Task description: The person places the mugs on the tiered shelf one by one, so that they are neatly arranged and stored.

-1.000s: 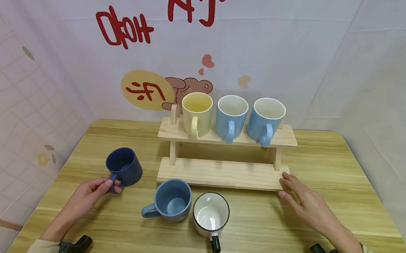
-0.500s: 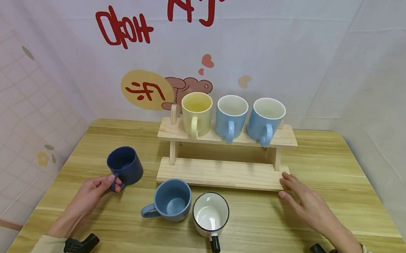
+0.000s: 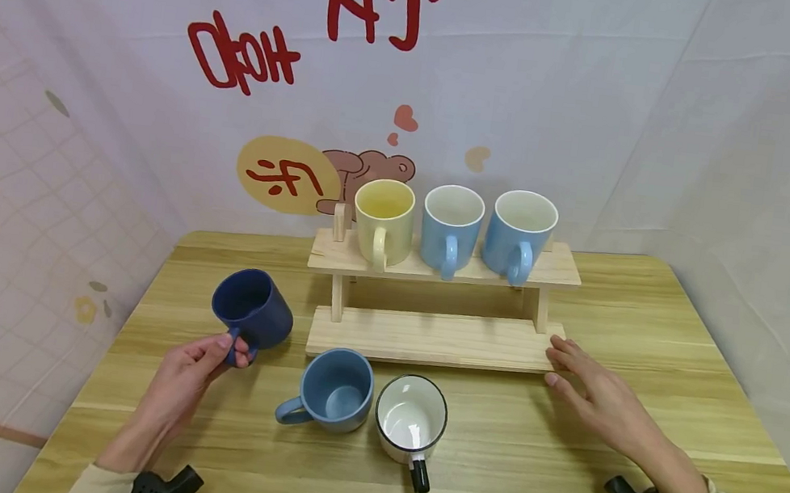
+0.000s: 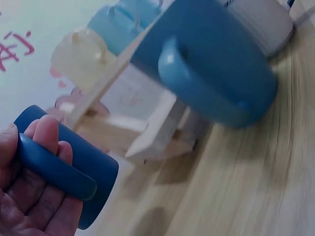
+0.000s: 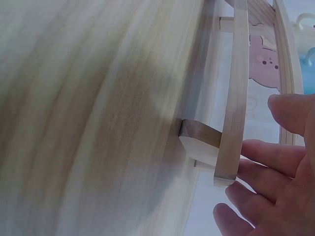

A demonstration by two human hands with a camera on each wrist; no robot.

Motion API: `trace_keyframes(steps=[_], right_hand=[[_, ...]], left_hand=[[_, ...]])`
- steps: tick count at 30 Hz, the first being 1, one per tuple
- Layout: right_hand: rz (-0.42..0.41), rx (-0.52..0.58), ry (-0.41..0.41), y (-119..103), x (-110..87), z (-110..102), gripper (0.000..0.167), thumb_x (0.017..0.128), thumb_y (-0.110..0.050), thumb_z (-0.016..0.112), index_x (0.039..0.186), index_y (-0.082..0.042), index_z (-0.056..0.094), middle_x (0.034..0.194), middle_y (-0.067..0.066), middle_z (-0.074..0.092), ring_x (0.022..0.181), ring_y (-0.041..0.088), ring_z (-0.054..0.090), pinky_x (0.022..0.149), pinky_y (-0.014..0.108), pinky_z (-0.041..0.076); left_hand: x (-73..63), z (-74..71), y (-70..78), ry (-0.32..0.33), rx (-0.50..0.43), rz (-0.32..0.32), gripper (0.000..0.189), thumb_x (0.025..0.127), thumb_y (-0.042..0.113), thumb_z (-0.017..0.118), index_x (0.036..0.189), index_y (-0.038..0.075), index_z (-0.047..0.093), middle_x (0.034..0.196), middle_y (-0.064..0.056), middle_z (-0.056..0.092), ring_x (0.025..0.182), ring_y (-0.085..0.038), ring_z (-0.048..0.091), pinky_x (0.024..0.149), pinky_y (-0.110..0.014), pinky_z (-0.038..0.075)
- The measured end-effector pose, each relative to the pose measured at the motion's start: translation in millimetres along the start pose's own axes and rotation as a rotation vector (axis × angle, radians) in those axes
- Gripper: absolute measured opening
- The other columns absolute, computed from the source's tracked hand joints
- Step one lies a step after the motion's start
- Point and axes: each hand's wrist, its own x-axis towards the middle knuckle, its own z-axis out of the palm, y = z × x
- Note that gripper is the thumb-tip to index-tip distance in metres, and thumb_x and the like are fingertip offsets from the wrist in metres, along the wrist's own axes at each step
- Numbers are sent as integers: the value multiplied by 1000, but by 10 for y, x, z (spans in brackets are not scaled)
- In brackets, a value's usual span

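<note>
Navy mug [image 3: 252,309] in left hand [image 3: 182,377], six mugs

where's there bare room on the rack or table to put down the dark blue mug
The lower shelf is bare along its whole length, from the left post to the right hand at its right end. The top shelf is crowded with three mugs. The table right of the rack is open. In front, the blue mug and white mug fill the middle.

- Left hand [image 3: 186,373]: fingers curled around the mug [image 3: 251,313] handle, mug lifted and tilted.
- Right hand [image 3: 601,396]: flat, fingers straight, fingertips touching the rack's [image 3: 428,337] lower right end.
</note>
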Motion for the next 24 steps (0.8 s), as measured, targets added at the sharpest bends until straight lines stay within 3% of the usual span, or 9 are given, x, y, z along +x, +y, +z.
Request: trace_keyframes(steps=[5, 12, 17, 24], right_hand=[[0, -2, 2, 10, 0, 8, 46, 105, -26, 64, 139, 4, 61, 154, 21, 49, 140, 50, 43, 101, 68, 42], [-4, -4, 3, 14, 1, 11, 46, 105, -26, 64, 139, 4, 61, 154, 22, 49, 140, 50, 43, 100, 69, 42], [-3, 0, 0, 8, 3, 5, 46, 105, -26, 64, 139, 4, 61, 155, 22, 49, 140, 50, 43, 100, 69, 42], [-4, 1, 0, 15, -2, 12, 46, 105, -26, 64, 139, 4, 61, 155, 22, 48, 141, 50, 42, 101, 68, 41]], left_hand=[[-28, 129, 84, -53, 10, 61, 34, 110, 12, 50, 100, -16, 66, 87, -1, 73, 96, -13, 71, 94, -23, 55], [-31, 262, 196, -141, 121, 144, 34, 111, 8, 46, 95, -12, 67, 87, -2, 72, 96, -13, 68, 92, -22, 54], [1, 340, 282, -209, 216, 116, 36, 113, 13, 44, 97, -10, 67, 86, -3, 71, 98, -16, 65, 95, -20, 50], [149, 378, 306, -317, 320, 99, 37, 114, 18, 43, 98, -5, 67, 87, -8, 69, 101, -21, 64, 96, -23, 47]])
